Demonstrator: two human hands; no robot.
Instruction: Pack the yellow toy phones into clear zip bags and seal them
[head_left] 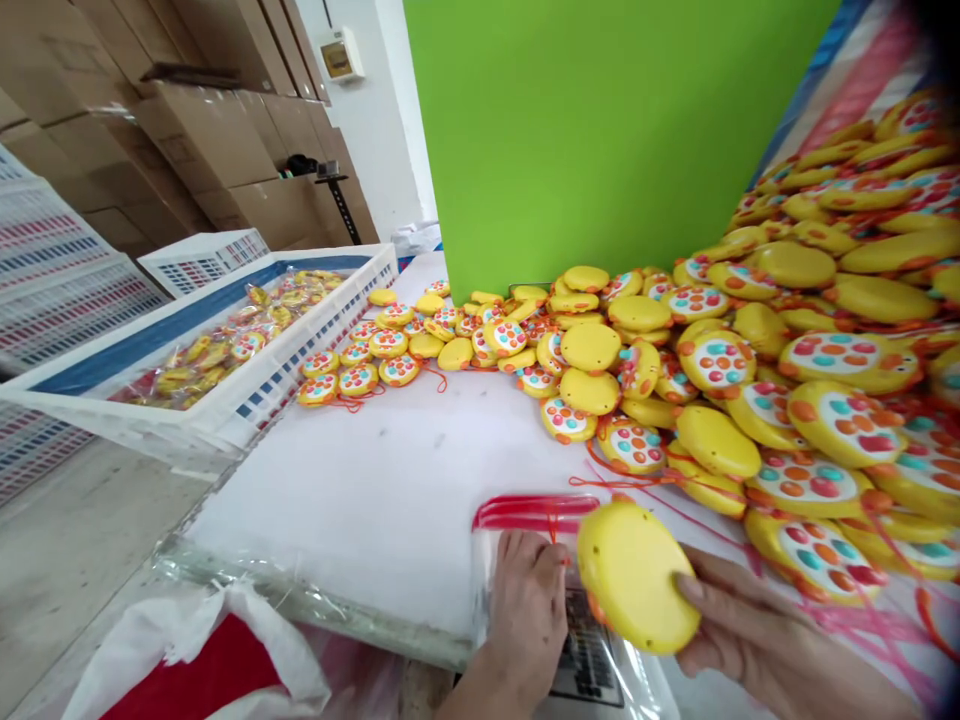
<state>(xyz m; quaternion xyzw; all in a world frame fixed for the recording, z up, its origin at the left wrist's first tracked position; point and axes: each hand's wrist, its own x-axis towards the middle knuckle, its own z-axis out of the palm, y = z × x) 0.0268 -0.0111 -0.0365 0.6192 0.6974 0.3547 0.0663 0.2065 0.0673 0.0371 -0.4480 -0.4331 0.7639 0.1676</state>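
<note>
My right hand (739,610) grips a yellow chick-shaped toy (637,577) by its edge. The toy's plain back with small screw holes faces up. To its left, the fingers of my left hand (525,600) are curled closed on a clear plastic bag (484,575) with a red top edge. A bit of orange cord (553,527) shows at those fingertips; whether they pinch it too is hard to see. Dark printing is visible through or on the bag below the toy. Beside my right hand lies a large heap of similar toys (832,435), many with coloured buttons facing up.
A white plastic crate (225,400) with bagged toys (247,345) stands left of the white table (337,500). Behind the toys rises a green panel (600,140). A white sack (277,640) with red inside sits at the front left. Cardboard boxes (210,140) are stacked at the back.
</note>
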